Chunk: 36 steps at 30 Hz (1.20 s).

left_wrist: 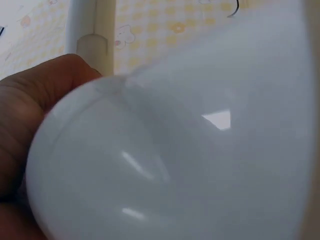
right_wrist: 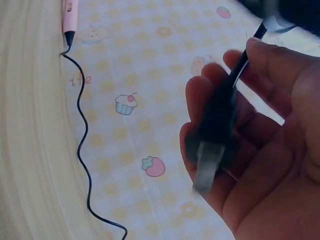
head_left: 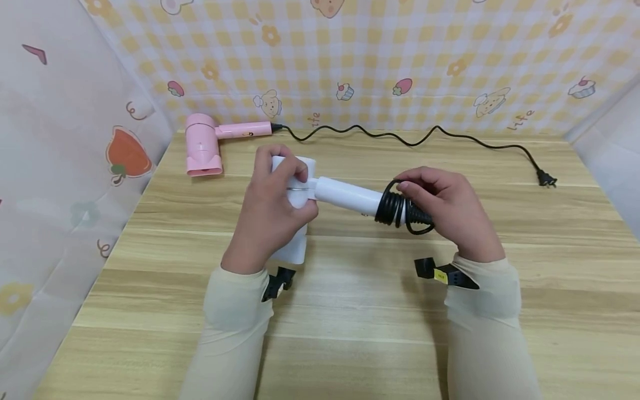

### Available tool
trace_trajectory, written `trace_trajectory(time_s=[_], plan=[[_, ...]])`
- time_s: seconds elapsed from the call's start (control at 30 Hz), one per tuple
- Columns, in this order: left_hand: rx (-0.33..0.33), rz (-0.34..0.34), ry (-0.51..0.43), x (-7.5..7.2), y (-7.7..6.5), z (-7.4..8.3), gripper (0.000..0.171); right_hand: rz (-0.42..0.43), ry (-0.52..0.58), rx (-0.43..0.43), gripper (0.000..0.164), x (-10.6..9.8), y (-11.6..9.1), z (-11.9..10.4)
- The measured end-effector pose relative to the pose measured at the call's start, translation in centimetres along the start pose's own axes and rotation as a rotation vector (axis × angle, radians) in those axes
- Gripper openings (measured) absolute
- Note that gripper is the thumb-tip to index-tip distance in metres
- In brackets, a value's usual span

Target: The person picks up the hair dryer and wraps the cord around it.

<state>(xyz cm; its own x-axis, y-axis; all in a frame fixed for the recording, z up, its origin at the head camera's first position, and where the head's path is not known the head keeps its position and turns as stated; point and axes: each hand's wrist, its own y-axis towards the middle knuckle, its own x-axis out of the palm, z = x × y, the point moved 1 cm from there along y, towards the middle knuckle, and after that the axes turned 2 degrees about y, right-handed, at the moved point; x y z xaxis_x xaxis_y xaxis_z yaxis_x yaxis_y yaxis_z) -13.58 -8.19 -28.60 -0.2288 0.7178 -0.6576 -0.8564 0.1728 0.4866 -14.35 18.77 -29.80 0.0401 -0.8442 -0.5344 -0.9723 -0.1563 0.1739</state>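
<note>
Above the table, my left hand grips a white hair dryer by its head, fingers over the top and thumb near the handle joint. The dryer's handle points right and slightly down. Its glossy white body fills most of the left wrist view. A black cord is coiled round the handle's far end. My right hand pinches a part of this cord between thumb and fingertips. In the right wrist view the cord's black plug hangs by the palm, its metal prongs pointing down.
A pink hair dryer lies at the back left of the wooden table. Its black cord runs along the back edge to a plug at the right. Patterned cloth covers the wall behind.
</note>
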Motion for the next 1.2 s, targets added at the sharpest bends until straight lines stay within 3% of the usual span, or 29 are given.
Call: trace_trajectory(time_s=[0.1,0.23,0.33,0.63,0.87,1.2], plan=[[-0.010,0.018,-0.023,-0.3,0.0,-0.2,0.030,-0.023,0.006,-0.022,0.021,0.3,0.2,0.1],[-0.023,0.038,-0.048,-0.4,0.0,-0.3,0.031,-0.040,-0.008,-0.118,0.016,0.8,0.4,0.2],[-0.048,0.051,-0.070,-0.3,0.1,-0.4,0.032,-0.037,-0.016,-0.166,0.022,1.1,0.4,0.2],[-0.190,0.085,-0.096,0.0,0.1,-0.4,0.032,-0.043,-0.101,0.019,0.012,2.0,0.5,-0.2],[-0.243,0.118,-0.079,0.5,0.1,-0.4,0.034,-0.093,-0.053,-0.018,0.016,2.3,0.6,-0.2],[-0.290,0.136,-0.033,1.2,0.1,-0.5,0.033,-0.184,-0.118,-0.034,0.025,2.9,0.9,0.0]])
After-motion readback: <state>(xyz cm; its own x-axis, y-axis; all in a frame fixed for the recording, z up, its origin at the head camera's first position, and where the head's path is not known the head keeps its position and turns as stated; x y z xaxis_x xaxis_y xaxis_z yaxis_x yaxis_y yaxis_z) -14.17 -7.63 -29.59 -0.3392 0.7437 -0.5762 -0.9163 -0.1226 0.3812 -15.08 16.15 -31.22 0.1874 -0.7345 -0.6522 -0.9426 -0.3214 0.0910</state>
